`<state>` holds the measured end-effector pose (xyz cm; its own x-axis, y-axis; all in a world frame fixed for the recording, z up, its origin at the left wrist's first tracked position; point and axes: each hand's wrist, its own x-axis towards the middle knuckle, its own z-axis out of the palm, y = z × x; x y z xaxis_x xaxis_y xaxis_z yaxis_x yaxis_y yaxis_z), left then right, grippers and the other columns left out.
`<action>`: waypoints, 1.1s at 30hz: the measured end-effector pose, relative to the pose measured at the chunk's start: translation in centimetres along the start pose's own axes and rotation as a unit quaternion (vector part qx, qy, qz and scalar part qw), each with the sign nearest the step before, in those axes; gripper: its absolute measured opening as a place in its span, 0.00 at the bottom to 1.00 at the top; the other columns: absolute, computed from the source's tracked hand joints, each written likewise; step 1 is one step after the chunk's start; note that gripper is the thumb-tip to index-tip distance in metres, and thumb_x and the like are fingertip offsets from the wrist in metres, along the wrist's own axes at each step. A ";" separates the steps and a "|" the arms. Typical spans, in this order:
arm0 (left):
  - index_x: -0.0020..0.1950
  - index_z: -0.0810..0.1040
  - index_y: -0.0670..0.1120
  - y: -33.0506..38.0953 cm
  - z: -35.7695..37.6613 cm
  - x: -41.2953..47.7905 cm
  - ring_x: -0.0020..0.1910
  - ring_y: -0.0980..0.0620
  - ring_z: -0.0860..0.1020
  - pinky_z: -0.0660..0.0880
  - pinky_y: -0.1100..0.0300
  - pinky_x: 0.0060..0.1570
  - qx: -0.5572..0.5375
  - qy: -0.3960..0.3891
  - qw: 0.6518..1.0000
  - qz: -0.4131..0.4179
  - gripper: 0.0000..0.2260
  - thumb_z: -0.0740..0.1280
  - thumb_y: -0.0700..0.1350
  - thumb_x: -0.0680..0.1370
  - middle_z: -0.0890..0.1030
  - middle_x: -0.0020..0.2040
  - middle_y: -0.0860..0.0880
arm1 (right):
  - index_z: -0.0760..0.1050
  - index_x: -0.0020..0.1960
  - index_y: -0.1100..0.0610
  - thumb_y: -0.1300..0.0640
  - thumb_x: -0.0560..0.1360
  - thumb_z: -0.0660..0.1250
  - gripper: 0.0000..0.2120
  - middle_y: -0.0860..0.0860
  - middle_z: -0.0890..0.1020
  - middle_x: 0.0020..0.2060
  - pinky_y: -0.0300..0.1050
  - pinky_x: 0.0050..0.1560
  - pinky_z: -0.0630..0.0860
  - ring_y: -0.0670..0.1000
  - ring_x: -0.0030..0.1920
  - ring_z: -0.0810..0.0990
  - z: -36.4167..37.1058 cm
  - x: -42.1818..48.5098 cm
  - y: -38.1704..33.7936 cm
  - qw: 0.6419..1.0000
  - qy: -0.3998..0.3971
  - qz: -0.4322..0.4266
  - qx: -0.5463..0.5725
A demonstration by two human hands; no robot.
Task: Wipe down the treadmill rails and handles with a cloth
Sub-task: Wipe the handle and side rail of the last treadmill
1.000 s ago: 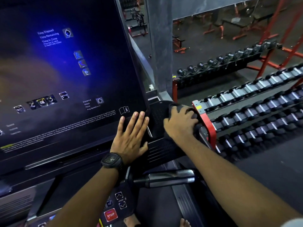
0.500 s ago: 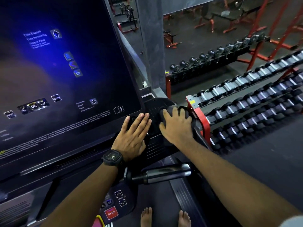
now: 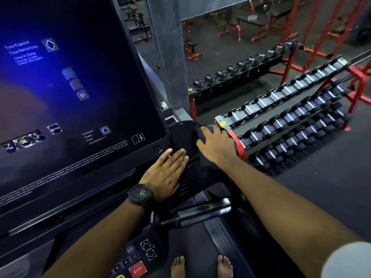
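My right hand (image 3: 217,146) lies on a dark cloth (image 3: 208,164), fingers bent over it, holding it against the right rim of the treadmill's round black side tray (image 3: 180,137). The cloth's edge peeks out past my fingertips. My left hand (image 3: 166,173), with a black watch on its wrist, rests flat with straight fingers on the console edge just left of the tray. A silver and black handle (image 3: 200,214) juts out below both hands. The treadmill's right side rail (image 3: 224,243) runs under my right forearm.
The big dark console screen (image 3: 70,87) fills the left. A red stop button (image 3: 137,269) sits at the bottom, with bare feet (image 3: 177,265) on the belt. Red dumbbell racks (image 3: 291,117) stand close on the right, beside a grey pillar (image 3: 168,57).
My right hand has slid the cloth a little along the tray's right rim, its fingers flatter than before. The left hand stayed put. The view tipped down, so the feet show.
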<state>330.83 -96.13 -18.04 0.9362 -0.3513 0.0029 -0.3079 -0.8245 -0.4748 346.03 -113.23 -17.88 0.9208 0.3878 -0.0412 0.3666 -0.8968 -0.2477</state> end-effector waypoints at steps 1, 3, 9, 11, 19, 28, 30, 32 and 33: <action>0.79 0.60 0.37 0.2 0.3 0.3 0.80 0.42 0.57 0.35 0.44 0.77 -0.006 -0.008 1.000 0.008 0.33 0.49 0.53 0.77 0.61 0.79 0.38 | 0.62 0.78 0.48 0.39 0.79 0.57 0.29 0.61 0.72 0.69 0.61 0.61 0.73 0.66 0.65 0.73 -0.4 0.4 0.4 0.998 -0.016 0.042 0.035; 0.79 0.58 0.36 0.7 0.6 0.7 0.79 0.40 0.57 0.36 0.44 0.77 -0.017 -0.018 1.000 0.007 0.33 0.49 0.53 0.78 0.61 0.79 0.37 | 0.62 0.78 0.50 0.39 0.80 0.55 0.30 0.62 0.73 0.68 0.62 0.59 0.72 0.66 0.64 0.73 -0.2 -0.6 -0.1 0.994 -0.007 0.106 0.016; 0.78 0.61 0.34 1.1 1.2 1.4 0.77 0.37 0.62 0.43 0.39 0.77 -0.025 -0.002 1.000 -0.001 0.33 0.54 0.56 0.80 0.65 0.76 0.35 | 0.66 0.75 0.48 0.41 0.79 0.56 0.26 0.59 0.73 0.69 0.61 0.58 0.72 0.63 0.66 0.72 0.6 -1.6 -1.1 0.994 0.057 -0.047 -0.078; 0.78 0.60 0.34 1.1 1.3 1.3 0.77 0.37 0.61 0.43 0.38 0.77 -0.029 -0.001 1.000 -0.003 0.34 0.55 0.56 0.80 0.64 0.77 0.34 | 0.66 0.75 0.47 0.40 0.80 0.56 0.26 0.59 0.74 0.67 0.60 0.59 0.74 0.64 0.64 0.74 -0.1 1.0 -0.2 1.000 0.005 0.000 -0.002; 0.77 0.61 0.33 1.1 1.3 1.8 0.76 0.36 0.63 0.49 0.38 0.76 -0.032 0.001 0.999 -0.006 0.32 0.51 0.54 0.80 0.65 0.76 0.34 | 0.63 0.77 0.50 0.40 0.80 0.55 0.28 0.61 0.71 0.70 0.62 0.58 0.71 0.63 0.65 0.72 1.0 -0.8 -2.2 0.994 0.048 0.016 -0.094; 0.76 0.64 0.35 1.3 1.4 2.6 0.73 0.38 0.68 0.55 0.38 0.72 -0.045 0.013 0.999 -0.017 0.32 0.58 0.55 0.79 0.68 0.75 0.35 | 0.63 0.77 0.51 0.41 0.79 0.55 0.29 0.61 0.73 0.68 0.60 0.59 0.71 0.63 0.64 0.73 0.6 0.3 -2.0 0.996 0.033 0.041 -0.065; 0.76 0.65 0.35 1.3 1.3 2.7 0.73 0.38 0.69 0.56 0.38 0.71 -0.043 0.013 0.999 -0.017 0.32 0.58 0.55 0.79 0.69 0.74 0.35 | 0.62 0.78 0.49 0.41 0.79 0.57 0.29 0.59 0.71 0.72 0.61 0.61 0.71 0.62 0.68 0.70 0.7 0.8 -2.3 0.996 0.048 -0.041 -0.064; 0.76 0.65 0.35 1.3 1.3 2.8 0.72 0.37 0.70 0.56 0.38 0.71 -0.047 0.007 0.999 -0.016 0.32 0.58 0.55 0.79 0.69 0.74 0.34 | 0.63 0.78 0.47 0.41 0.80 0.58 0.28 0.57 0.71 0.71 0.60 0.62 0.72 0.63 0.68 0.70 0.1 3.4 -1.5 0.999 0.005 -0.040 -0.005; 0.76 0.65 0.35 1.3 1.3 2.9 0.72 0.37 0.70 0.55 0.38 0.71 -0.047 0.006 0.999 -0.015 0.31 0.57 0.55 0.79 0.69 0.74 0.34 | 0.63 0.77 0.47 0.41 0.80 0.57 0.27 0.57 0.71 0.71 0.61 0.63 0.72 0.64 0.68 0.71 -0.2 4.6 -0.8 0.999 -0.030 -0.004 0.036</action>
<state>333.35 -97.64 -19.78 0.9430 -0.3318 0.0270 -0.2959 -0.8725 -0.3888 349.95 -110.77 -17.62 0.9075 0.4088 -0.0963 0.3616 -0.8771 -0.3162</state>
